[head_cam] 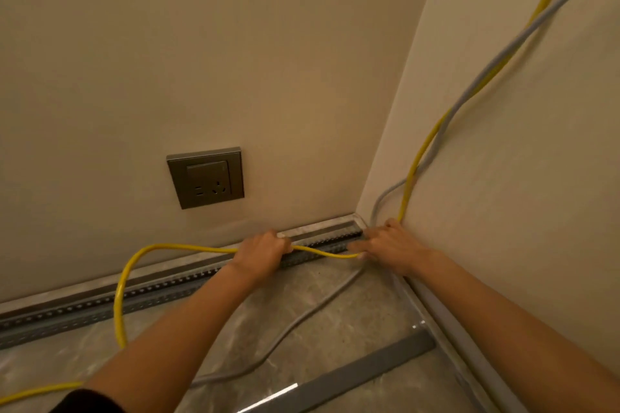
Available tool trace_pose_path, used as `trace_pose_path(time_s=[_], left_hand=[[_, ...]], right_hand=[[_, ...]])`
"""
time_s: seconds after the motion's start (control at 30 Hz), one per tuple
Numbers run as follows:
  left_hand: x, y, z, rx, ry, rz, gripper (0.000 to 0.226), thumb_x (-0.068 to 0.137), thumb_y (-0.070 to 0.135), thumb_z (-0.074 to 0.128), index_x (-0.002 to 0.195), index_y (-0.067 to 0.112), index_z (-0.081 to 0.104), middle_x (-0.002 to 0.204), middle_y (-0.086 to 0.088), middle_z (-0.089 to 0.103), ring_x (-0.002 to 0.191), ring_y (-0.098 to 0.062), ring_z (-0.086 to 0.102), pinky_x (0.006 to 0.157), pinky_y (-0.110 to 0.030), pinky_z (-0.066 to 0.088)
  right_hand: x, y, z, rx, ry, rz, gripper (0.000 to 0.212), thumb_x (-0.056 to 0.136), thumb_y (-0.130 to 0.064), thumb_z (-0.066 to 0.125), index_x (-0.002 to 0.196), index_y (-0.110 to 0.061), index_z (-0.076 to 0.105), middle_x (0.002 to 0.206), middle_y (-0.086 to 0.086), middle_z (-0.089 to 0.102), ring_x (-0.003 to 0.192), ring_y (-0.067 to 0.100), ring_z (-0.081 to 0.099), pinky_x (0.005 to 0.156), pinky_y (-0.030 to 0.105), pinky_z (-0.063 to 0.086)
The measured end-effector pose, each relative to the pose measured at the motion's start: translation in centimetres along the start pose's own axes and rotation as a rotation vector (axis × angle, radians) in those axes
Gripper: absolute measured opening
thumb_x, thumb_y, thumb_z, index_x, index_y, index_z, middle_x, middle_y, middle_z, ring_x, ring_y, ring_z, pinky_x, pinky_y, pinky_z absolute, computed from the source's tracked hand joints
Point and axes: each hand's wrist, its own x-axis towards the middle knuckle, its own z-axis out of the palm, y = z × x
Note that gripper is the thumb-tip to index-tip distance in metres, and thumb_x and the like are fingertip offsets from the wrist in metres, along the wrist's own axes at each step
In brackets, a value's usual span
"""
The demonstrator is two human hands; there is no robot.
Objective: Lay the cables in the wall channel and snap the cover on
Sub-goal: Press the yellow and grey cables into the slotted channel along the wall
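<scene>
Forearms, then yellow cable (322, 252) between fingers (283, 242).

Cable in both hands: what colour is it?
Yellow. The cable runs between the left hand and right hand; head view shows it.

We have a single view, worn on the head, looking forward and steeply down into a room corner where two walls meet the floor (335, 322). We are close: both forearms reach in from the lower edge, and the hands sit near the middle. The wide lens bows the wall channel (161, 292) along the skirting.
</scene>
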Motion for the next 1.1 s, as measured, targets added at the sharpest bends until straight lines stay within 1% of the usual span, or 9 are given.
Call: trace_pose_path(time_s=[0.3, 0.43, 0.53, 0.6, 0.7, 0.8, 0.87, 1.0, 1.1], left_hand=[[2.4, 1.3, 2.2, -0.324, 0.180, 0.098, 0.019, 0.095, 0.014, 0.041, 0.099, 0.004, 0.057, 0.103, -0.018, 0.055, 0.092, -0.034, 0.056, 0.072, -0.039, 0.042], [3.1, 1.5, 2.8, -0.679, 0.187, -0.026, 0.017, 0.086, 0.014, 0.049, 0.070, 0.017, 0.043, 0.071, -0.005, 0.047, 0.067, -0.023, 0.042, 0.062, -0.035, 0.030], [3.3, 1.5, 3.3, -0.687, 0.179, 0.003, 0.019, 0.089, 0.018, 0.049, 0.071, 0.014, 0.042, 0.073, -0.003, 0.045, 0.072, -0.024, 0.042, 0.064, -0.033, 0.027], [3.1, 1.3, 3.5, -0.670, 0.191, -0.004, 0.025, 0.092, 0.022, 0.048, 0.069, 0.017, 0.039, 0.074, -0.001, 0.044, 0.076, -0.023, 0.042, 0.060, -0.029, 0.018], [3.2, 0.8, 4.0, -0.594, 0.228, 0.008, 0.029, 0.093, 0.023, 0.046, 0.066, 0.022, 0.035, 0.071, 0.003, 0.042, 0.077, -0.024, 0.043, 0.057, -0.031, 0.013], [2.5, 0.6, 4.4, -0.336, 0.254, 0.119, 0.012, 0.092, 0.010, 0.047, 0.097, 0.011, 0.057, 0.105, -0.013, 0.054, 0.099, -0.029, 0.052, 0.077, -0.033, 0.036], [2.0, 0.2, 5.0, -0.169, 0.293, 0.179, 0.026, 0.086, 0.005, 0.055, 0.112, 0.007, 0.060, 0.111, -0.015, 0.057, 0.099, -0.030, 0.057, 0.080, -0.033, 0.044], [2.6, -0.4, 5.4, 0.044, 0.332, 0.216, 0.023, 0.053, 0.016, 0.087, 0.068, 0.017, 0.069, 0.059, -0.002, 0.059, 0.047, -0.020, 0.056, 0.040, -0.022, 0.036], [2.9, 0.4, 4.7, 0.054, 0.373, 0.216, 0.022, 0.051, 0.016, 0.084, 0.054, 0.015, 0.062, 0.055, -0.003, 0.056, 0.043, -0.020, 0.054, 0.035, -0.024, 0.031]], right_hand=[[2.2, -0.9, 0.7, -0.060, 0.074, 0.287, 0.033, 0.091, -0.005, 0.039, 0.118, -0.010, 0.056, 0.125, 0.012, 0.051, 0.114, 0.032, 0.052, 0.096, 0.041, 0.035], [3.3, -0.5, 1.0, 0.011, 0.164, 0.337, 0.028, 0.089, -0.005, 0.043, 0.110, -0.007, 0.062, 0.115, 0.013, 0.058, 0.111, 0.029, 0.054, 0.094, 0.037, 0.036], [3.9, -0.3, 1.4, -0.016, 0.219, 0.320, 0.019, 0.049, -0.014, 0.083, 0.063, -0.009, 0.071, 0.068, 0.009, 0.066, 0.069, 0.025, 0.066, 0.066, 0.027, 0.050], [4.4, 0.2, 2.5, -0.043, 0.261, 0.292, 0.029, 0.023, -0.015, 0.086, 0.040, -0.010, 0.063, 0.049, 0.002, 0.059, 0.051, 0.021, 0.061, 0.051, 0.022, 0.049], [4.2, 0.1, 2.8, -0.106, 0.305, 0.264, 0.008, 0.042, -0.018, 0.071, 0.048, -0.012, 0.070, 0.065, 0.002, 0.063, 0.067, 0.021, 0.064, 0.058, 0.024, 0.049], [4.3, 0.3, 2.5, -0.129, 0.169, 0.201, 0.025, 0.080, -0.013, 0.053, 0.097, -0.010, 0.071, 0.108, 0.008, 0.060, 0.111, 0.026, 0.051, 0.089, 0.036, 0.042], [4.5, 0.8, 2.5, -0.107, 0.097, 0.184, 0.032, 0.092, -0.011, 0.039, 0.116, -0.007, 0.060, 0.119, 0.010, 0.058, 0.121, 0.028, 0.042, 0.097, 0.037, 0.033], [4.3, 0.9, 2.2, -0.085, 0.040, 0.203, 0.032, 0.093, -0.010, 0.038, 0.120, -0.008, 0.055, 0.114, 0.012, 0.064, 0.119, 0.028, 0.042, 0.098, 0.037, 0.030], [3.9, 0.5, 2.5, -0.105, 0.084, 0.212, 0.031, 0.087, -0.009, 0.044, 0.112, -0.011, 0.062, 0.103, 0.010, 0.067, 0.110, 0.027, 0.050, 0.092, 0.035, 0.035]])
